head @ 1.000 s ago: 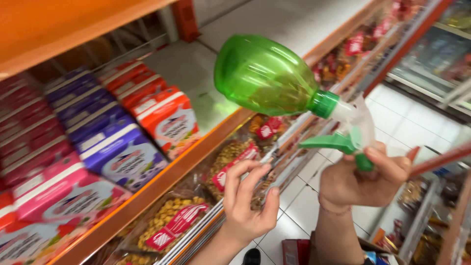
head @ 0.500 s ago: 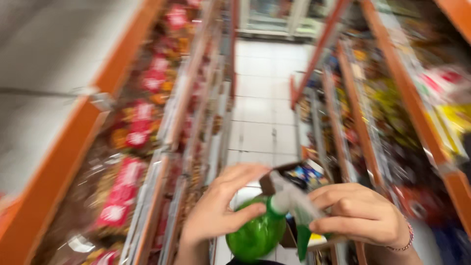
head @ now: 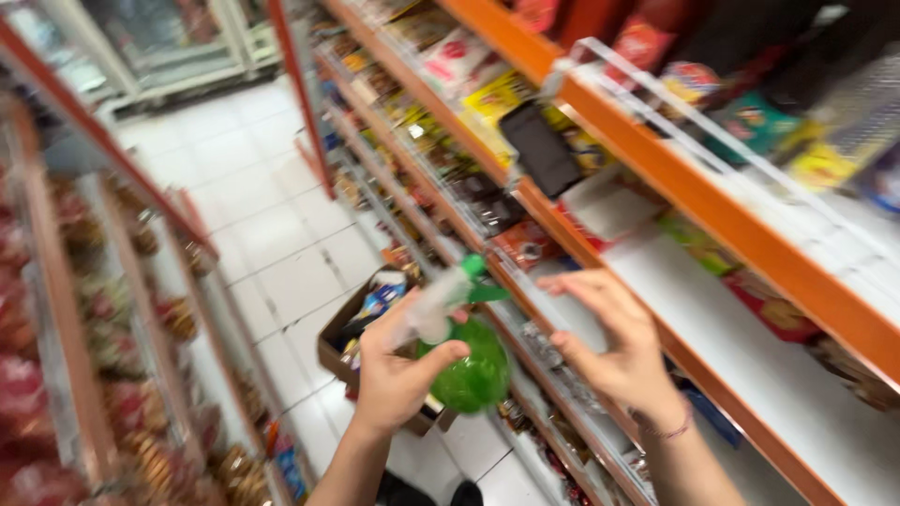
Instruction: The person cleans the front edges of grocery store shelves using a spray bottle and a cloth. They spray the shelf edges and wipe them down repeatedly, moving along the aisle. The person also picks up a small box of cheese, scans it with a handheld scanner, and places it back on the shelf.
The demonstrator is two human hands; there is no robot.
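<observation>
My left hand (head: 398, 370) grips a green spray bottle (head: 469, 365) by its neck, with the white and green trigger head (head: 441, 300) pointing up and to the right. My right hand (head: 609, 337) hovers just right of the bottle with the fingers spread, holding nothing. It is close to the edge of an orange shelf (head: 656, 178) on the right. The picture is blurred by motion.
Orange shelving with packaged snacks lines both sides of a tiled aisle (head: 272, 244). An open cardboard box (head: 361, 323) with goods stands on the floor below my hands. A bare white shelf board (head: 741, 347) lies at the right. A black tag (head: 539, 150) hangs on the shelf rail.
The view has swung from the left shelves to the right ones. The bottle went from my right hand to my left, and my right hand has let go and opened.
</observation>
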